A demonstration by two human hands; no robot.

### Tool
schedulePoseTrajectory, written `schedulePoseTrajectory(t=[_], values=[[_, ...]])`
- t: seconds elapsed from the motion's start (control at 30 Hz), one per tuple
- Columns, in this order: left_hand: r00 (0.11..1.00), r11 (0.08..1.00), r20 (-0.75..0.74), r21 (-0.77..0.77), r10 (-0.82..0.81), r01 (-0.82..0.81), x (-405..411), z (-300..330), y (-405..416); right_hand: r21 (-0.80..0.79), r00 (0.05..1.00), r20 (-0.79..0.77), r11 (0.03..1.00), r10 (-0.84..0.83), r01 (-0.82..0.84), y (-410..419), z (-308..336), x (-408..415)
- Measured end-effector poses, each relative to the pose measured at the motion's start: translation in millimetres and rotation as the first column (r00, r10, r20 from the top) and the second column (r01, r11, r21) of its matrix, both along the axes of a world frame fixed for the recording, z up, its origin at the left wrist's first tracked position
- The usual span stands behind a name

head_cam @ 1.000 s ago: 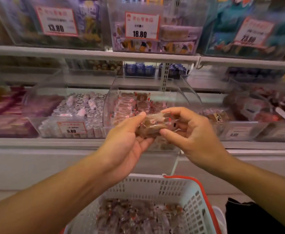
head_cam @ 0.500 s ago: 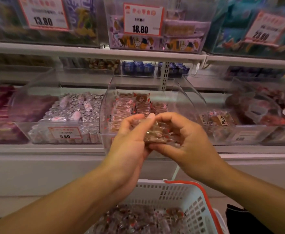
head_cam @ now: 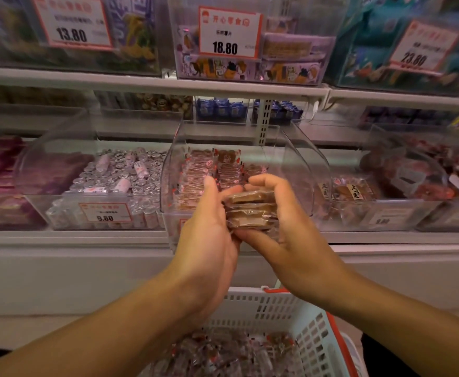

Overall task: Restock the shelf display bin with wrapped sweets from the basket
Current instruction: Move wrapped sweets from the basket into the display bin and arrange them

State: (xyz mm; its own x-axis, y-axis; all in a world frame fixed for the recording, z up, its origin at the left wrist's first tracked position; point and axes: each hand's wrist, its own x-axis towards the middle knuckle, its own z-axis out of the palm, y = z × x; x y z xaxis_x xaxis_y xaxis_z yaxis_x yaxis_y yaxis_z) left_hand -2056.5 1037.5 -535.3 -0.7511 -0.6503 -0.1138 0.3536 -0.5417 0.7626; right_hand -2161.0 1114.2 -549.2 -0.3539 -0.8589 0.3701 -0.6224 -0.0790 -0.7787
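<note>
A small stack of wrapped sweets (head_cam: 251, 210) sits between two hands, right in front of the clear display bin (head_cam: 299, 170). The right hand (head_cam: 282, 221) curls its fingers (head_cam: 261, 182) over the top and its thumb under the stack. The left hand (head_cam: 209, 235) presses the stack's side with straight fingers. More sweets lie in rows inside the bin at 12 o'clock. The white basket (head_cam: 312, 338) waits at 6 o'clock, with sweets inside.
</note>
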Motion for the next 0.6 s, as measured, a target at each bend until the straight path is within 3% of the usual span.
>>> schedulePoseTrajectory(t=[0.13, 0.27, 0.3, 0.33, 0.37, 0.4, 0.43, 0.47, 0.5, 0.6], values=[[0.999, 0.998, 0.017, -0.048, -0.051, 0.052, 5, 8, -9, 0.059, 0.995, -0.077, 0.997, 0.061, -0.057, 0, 8, -6], [0.994, 0.990, 0.073, -0.106, -0.084, 0.091, 3, 12, -20, 0.091, 0.956, -0.293, 0.995, -0.017, 0.046, -4, 22, -19], [0.990, 0.981, 0.111, -0.162, -0.085, 0.102, 3, 15, -26, 0.115, 0.957, -0.287, 0.991, -0.032, 0.068, -6, 28, -25], [0.982, 0.945, 0.187, -0.312, -0.039, 0.097, 4, 17, -35, 0.148, 0.969, -0.244, 0.985, -0.046, 0.084, -11, 34, -31], [0.958, 0.812, 0.274, -0.576, 0.084, 0.093, 6, 18, -48, 0.180, 0.978, -0.195, 0.978, -0.072, 0.108, -20, 40, -37], [0.915, 0.513, 0.302, -0.849, 0.267, 0.131, 9, 17, -63, 0.205, 0.979, -0.167, 0.967, -0.116, 0.149, -31, 44, -46], [0.863, 0.136, 0.258, -0.966, 0.434, 0.221, 10, 16, -77, 0.236, 0.972, -0.169, 0.951, -0.164, 0.202, -46, 48, -57], [0.821, -0.165, 0.192, -0.931, 0.538, 0.326, 12, 15, -91, 0.285, 0.960, -0.192, 0.924, -0.204, 0.253, -63, 50, -68], [0.784, -0.314, 0.177, -0.846, 0.596, 0.430, 12, 14, -102, 0.344, 0.947, -0.224, 0.890, -0.230, 0.298, -83, 52, -79], [0.676, -0.376, 0.253, -0.674, 0.692, 0.636, 14, 10, -123, 0.484, 0.885, -0.397, 0.764, -0.243, 0.427, -139, 47, -106]])
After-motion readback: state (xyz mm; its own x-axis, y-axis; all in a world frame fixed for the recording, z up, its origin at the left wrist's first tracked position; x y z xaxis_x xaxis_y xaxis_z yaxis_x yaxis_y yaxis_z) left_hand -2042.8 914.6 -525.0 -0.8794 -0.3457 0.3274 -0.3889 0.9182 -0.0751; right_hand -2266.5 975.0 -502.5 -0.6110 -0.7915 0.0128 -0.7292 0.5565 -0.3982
